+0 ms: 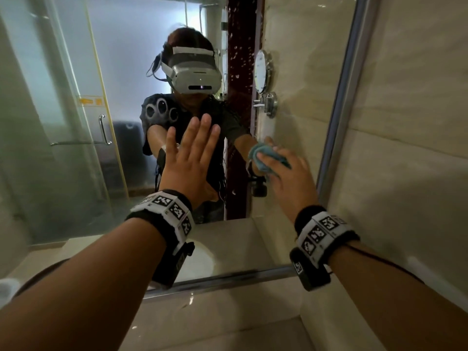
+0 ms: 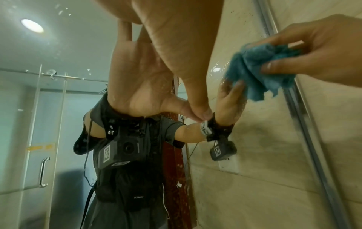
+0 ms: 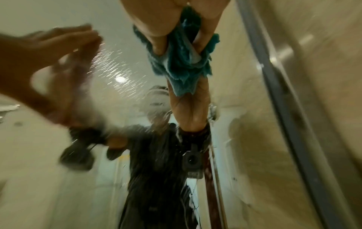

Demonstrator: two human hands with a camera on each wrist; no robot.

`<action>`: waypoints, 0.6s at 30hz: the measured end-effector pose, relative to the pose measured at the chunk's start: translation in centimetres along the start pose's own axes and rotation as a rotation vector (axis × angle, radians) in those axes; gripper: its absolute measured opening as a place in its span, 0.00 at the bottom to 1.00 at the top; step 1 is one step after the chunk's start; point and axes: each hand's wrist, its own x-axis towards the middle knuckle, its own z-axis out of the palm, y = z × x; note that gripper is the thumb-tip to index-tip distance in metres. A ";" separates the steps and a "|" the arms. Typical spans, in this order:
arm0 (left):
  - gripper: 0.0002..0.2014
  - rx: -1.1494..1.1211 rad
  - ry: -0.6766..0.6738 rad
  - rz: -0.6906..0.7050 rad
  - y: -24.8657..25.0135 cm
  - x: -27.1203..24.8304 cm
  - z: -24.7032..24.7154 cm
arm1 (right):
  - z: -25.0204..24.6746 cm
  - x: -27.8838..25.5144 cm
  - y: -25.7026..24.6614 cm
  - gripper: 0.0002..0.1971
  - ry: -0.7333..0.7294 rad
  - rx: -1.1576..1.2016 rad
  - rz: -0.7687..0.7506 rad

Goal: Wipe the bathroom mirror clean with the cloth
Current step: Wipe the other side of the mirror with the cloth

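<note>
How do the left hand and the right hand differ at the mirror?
The left hand is flat with straight fingers and holds nothing; the right hand curls round the blue cloth. The left hand is nearer the middle, the right hand nearer the mirror frame. Both wear marker wristbands.

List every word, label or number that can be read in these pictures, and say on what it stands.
Nothing can be read with certainty.
Yellow sticker on the glass door reflected in the mirror: too blurred to read.
White print on the reflected dark vest: reversed and too small to read.
Wrist bands: square code patterns only, no words.
</note>
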 end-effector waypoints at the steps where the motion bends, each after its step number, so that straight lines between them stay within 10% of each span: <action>1: 0.75 0.001 -0.001 0.003 -0.1 0.1 0.1 | -0.6 0.8 0.8 0.21 0.035 0.032 0.063; 5: 0.76 -0.006 -0.019 0.011 -0.2 0.0 0.2 | -1.9 3.5 3.0 0.20 0.391 0.047 0.453; 13: 0.75 -0.004 -0.033 0.012 -0.2 0.1 -0.1 | -0.1 -0.8 0.9 0.25 0.089 -0.066 0.067; 18: 0.75 0.011 -0.018 0.014 -0.2 0.0 0.1 | -1.3 2.9 2.3 0.25 0.319 -0.035 0.385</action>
